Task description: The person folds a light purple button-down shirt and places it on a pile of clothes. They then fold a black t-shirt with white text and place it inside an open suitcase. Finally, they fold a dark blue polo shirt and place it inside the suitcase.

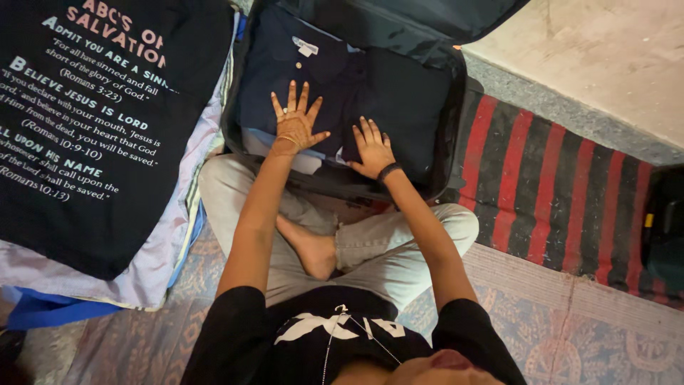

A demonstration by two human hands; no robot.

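I sit cross-legged in front of an open black suitcase. Inside it lies a folded dark navy polo shirt with a white neck label, and a black garment beside it on the right. My left hand lies flat, fingers spread, on the navy shirt's lower edge. My right hand presses palm down on the black garment near the suitcase's front edge; a dark band is on that wrist. Neither hand grips anything.
A stack of folded clothes lies to the left, topped by a black printed T-shirt. A red and black striped mat lies to the right, with a dark bag at its far end. A patterned rug covers the floor.
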